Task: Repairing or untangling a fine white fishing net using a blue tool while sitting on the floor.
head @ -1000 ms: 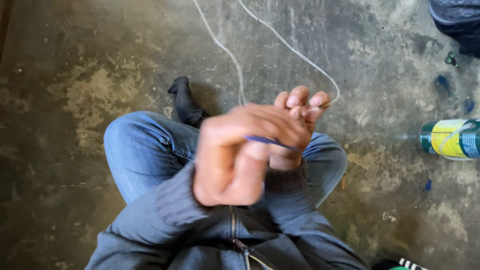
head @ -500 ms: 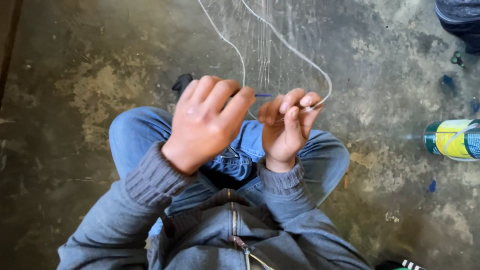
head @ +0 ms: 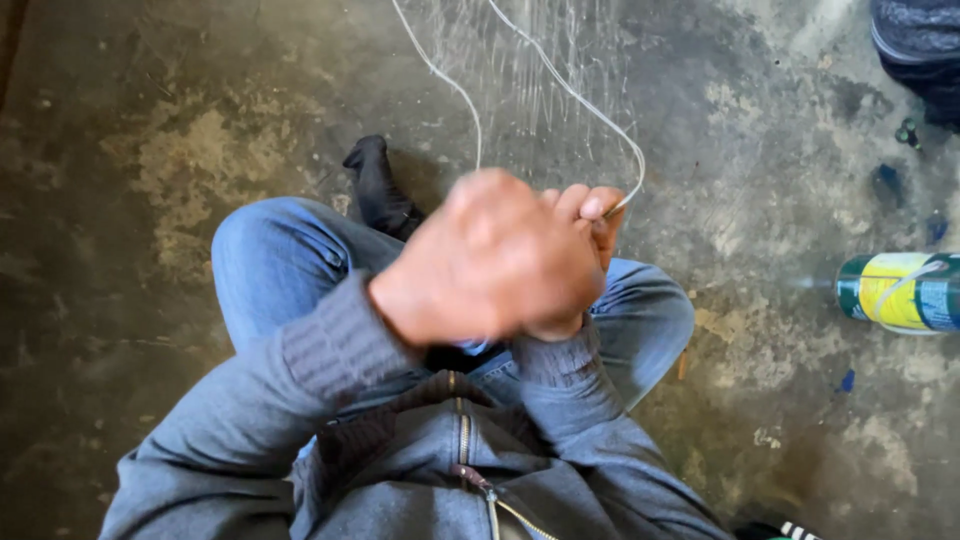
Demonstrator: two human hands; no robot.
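We see the left hand point(head: 490, 262) closed in a loose fist in front of the chest, and it covers most of the right hand point(head: 588, 232). The fingers of the right hand point(head: 598, 207) are pressed together on a thin white cord point(head: 560, 85). What the left hand grips we cannot tell, because its back is turned to the camera. The cord makes a narrow loop: two strands go up from the hands to the top edge of the picture, and between them hang fine threads of a net point(head: 540, 60), very faint against the concrete floor point(head: 150, 150).

The person sits with crossed legs in blue jeans point(head: 270, 265), and a black sock point(head: 375, 185) shows just behind the left knee. To the left of the knees the floor is open and wide. To the right there is free room until a green and yellow can point(head: 900, 292), which lies on its side near the right edge. A dark bundle point(head: 920, 50) fills the upper right corner.

Half a second ago the two hands were apart and a short blue piece showed between them. Now the left hand has crossed over the right one and the blue piece is hidden.
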